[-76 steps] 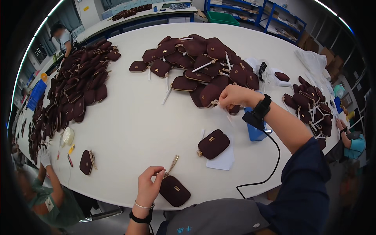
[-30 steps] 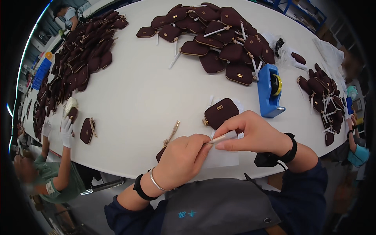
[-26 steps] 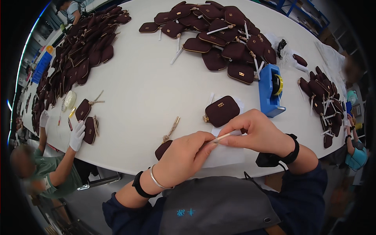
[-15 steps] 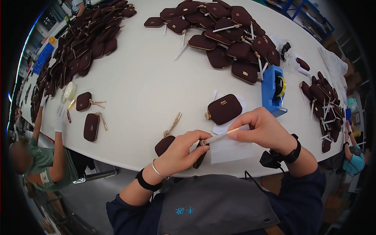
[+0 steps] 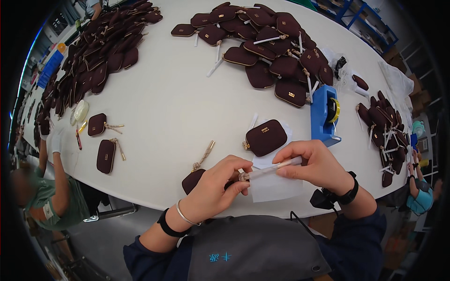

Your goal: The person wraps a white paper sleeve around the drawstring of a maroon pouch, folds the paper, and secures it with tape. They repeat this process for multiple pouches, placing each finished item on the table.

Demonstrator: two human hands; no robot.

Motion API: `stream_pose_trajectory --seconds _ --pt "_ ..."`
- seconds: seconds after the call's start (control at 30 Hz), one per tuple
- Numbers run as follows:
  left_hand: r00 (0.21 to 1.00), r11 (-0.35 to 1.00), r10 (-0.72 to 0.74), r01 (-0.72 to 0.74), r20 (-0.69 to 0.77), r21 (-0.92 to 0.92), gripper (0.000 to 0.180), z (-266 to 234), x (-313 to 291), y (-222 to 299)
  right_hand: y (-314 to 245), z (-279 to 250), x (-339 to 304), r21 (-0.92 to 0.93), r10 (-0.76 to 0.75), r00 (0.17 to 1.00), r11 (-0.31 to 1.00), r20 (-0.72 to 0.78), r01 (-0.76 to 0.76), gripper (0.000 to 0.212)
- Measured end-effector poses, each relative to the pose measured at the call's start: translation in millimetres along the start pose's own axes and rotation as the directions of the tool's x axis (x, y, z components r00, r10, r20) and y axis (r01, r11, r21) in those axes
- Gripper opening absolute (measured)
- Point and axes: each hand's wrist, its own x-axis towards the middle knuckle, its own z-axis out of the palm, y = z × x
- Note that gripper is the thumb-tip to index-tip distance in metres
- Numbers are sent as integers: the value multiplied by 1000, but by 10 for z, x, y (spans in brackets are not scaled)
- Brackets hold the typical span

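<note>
**A:** And away from the heap of maroon zip pouches (image 5: 260, 75) with the right hand (image 5: 322, 164), out there 2.5 seconds ago! Back now beside the left hand (image 5: 219, 181), low over the near edge of the counter (image 5: 164, 117).

**B:** Down to 1 knotted cord (image 5: 243, 177), then, with 2 hands on it. Finished with the previous piece, by the look of things, and into the paper wrapping on this cord.

**A:** Compared with 0.5 seconds ago, more of the tan end (image 5: 287, 163) in sight across the right fingertips. Probably at the rolling stage, still short of any tape. Just beyond the right hand, near but untouched: blue tape dispenser (image 5: 321, 117).

**B:** And the grip?

**A:** Narrow on the left, pinched close to the knot. Narrow on the right too, thumb and fingers around the paper and tan end together.

**B:** Now for looks! Beige, rope-like and lumpy at the knot, then smooth and pale along the covered stretch. Around it, translucent white paper (image 5: 277, 188), apparently with a loose flap below, thin enough for a hint of the counter's edge through it.

**A:** And the pouch on that cord?

**B:** Mostly hidden behind the left fingers. Only a dark sliver in view; can't tell about its face or zip.
</note>
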Motion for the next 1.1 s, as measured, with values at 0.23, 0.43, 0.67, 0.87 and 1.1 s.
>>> stream_pose_trajectory --seconds 0.23,0.43,0.67,0.87,1.1 --pt "994 984 -109 110 17 -138 31 -60 22 89 13 5 -13 215 124 992 969 2 -122 19" --pt "989 990 -139 140 50 -9 30 -57 46 245 40 31 -29 51 48 999 998 -9 -47 22" --pt "995 997 -76 74 61 28 28 -94 94 267 12 2 -4 152 222 971 961 90 -233 22" --pt "994 984 -103 107 -34 145 17 -30 113 281 25 3 20 157 265 953 945 150 -287 17" --pt "977 974 -189 199 -98 105 17 -1 97 263 84 124 8 197 76 996 978 -54 -64 19"
